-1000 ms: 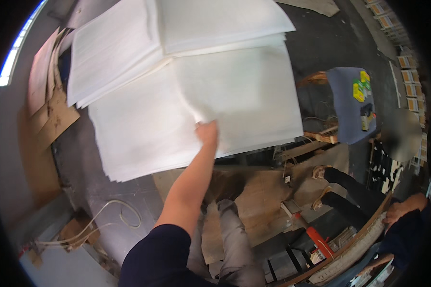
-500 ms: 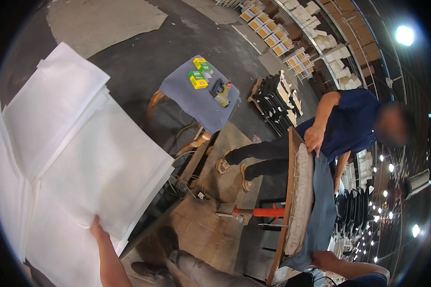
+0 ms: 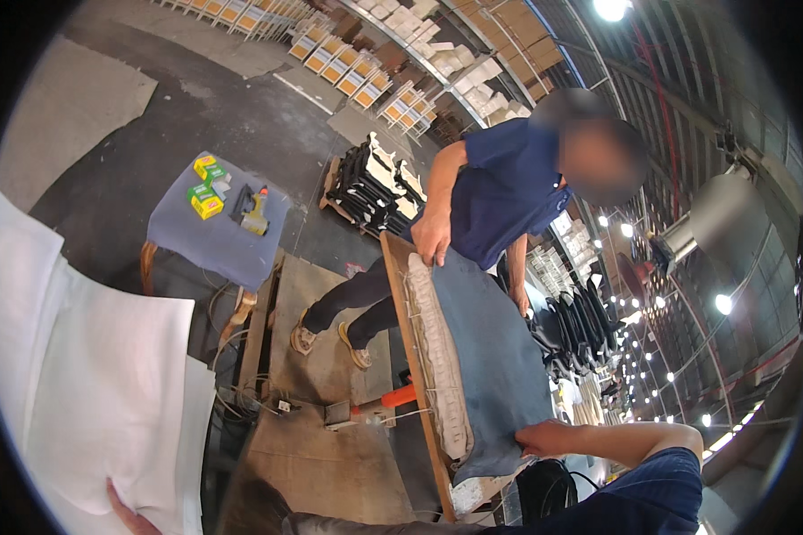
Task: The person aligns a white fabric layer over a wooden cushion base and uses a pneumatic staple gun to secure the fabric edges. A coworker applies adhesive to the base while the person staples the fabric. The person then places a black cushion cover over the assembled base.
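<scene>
**Right hand (image 3: 549,439) on a blue-grey cover (image 3: 491,357), left hand (image 3: 132,515) at white sheets (image 3: 116,374)**

The right hand closes its fingers on the cover's near edge. The left hand, cut off by the lower rim, touches the sheets with a finger stretched out; whether it pinches them I cannot tell.

The cover, broad, matte and faintly mottled, lies tilted over a counter with a straight wooden edge (image 3: 410,357). Beside that edge runs a long cream strip (image 3: 439,366), puckered and padded. The sheets are thin, smooth and stacked, their edges uneven.

Across the counter, a co-worker (image 3: 513,169) has one hand at the far corner and the other near the cover's far side; counter and cover partly hide the body. A red-orange tube (image 3: 393,399) shows below.

Farther off stands a stool (image 3: 183,227) with curved wooden legs and a cloth seat, carrying yellow-and-green boxes (image 3: 208,201) and a black-and-yellow tool (image 3: 255,218). Beyond it sits a pile of black and cream pieces (image 3: 370,192).
</scene>
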The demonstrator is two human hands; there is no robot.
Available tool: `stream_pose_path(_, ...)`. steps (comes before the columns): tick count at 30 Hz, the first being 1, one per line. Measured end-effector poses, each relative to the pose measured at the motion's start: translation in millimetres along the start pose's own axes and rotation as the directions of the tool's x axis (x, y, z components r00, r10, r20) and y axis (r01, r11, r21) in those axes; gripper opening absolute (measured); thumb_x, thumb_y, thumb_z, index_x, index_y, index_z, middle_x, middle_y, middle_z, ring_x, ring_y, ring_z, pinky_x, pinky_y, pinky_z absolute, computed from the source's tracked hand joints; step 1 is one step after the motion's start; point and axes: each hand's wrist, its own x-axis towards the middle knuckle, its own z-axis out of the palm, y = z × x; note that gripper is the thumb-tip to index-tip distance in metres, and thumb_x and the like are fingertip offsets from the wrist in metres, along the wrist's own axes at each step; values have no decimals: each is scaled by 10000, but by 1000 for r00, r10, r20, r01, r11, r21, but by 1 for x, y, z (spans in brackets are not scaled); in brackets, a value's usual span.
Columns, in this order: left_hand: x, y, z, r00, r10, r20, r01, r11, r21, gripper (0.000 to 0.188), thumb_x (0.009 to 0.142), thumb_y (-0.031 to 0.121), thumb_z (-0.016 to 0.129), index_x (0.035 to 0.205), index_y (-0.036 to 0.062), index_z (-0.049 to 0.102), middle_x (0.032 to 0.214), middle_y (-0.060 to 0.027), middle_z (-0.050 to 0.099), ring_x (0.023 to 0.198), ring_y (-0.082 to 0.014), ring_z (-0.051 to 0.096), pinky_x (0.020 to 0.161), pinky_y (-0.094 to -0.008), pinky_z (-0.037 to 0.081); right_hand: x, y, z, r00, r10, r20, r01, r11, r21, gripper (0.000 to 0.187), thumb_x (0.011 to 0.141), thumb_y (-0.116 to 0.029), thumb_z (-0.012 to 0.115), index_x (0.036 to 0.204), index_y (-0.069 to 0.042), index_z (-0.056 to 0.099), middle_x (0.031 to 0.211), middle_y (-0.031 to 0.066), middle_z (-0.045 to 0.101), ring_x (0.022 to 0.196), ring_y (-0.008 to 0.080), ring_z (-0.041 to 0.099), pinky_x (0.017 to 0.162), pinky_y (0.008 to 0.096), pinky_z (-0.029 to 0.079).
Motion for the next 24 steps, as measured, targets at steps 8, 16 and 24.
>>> stream_pose_path(8,-82,100,30,967,124,223,-72,971,-227,647,1088,402,583,1592,-1,538,1600,-227,565,1469,-375,554,1225,-469,451,1,29,22,985,-122,-120,125,992,14,329,1039,-411,729,1106,-119,593,1108,129,716,1076,418,727,845,575,550)
stream_pose_path(16,-246,280,-43,961,115,250,-206,902,379,594,1081,317,588,1567,-23,560,1542,-233,621,1436,-400,574,1157,-468,484,-1,64,25,957,-258,-133,279,945,170,435,973,-432,808,1230,-112,664,1138,150,761,1087,414,743,862,560,569)
stream_pose_path(24,-441,425,-148,981,22,191,-189,298,936,544,1074,233,594,1541,-45,582,1483,-238,677,1402,-425,594,1090,-467,517,-32,-92,-75,600,-606,-522,695,72,716,492,1106,-391,710,1514,-125,645,1316,70,770,1182,194,730,982,360,606)
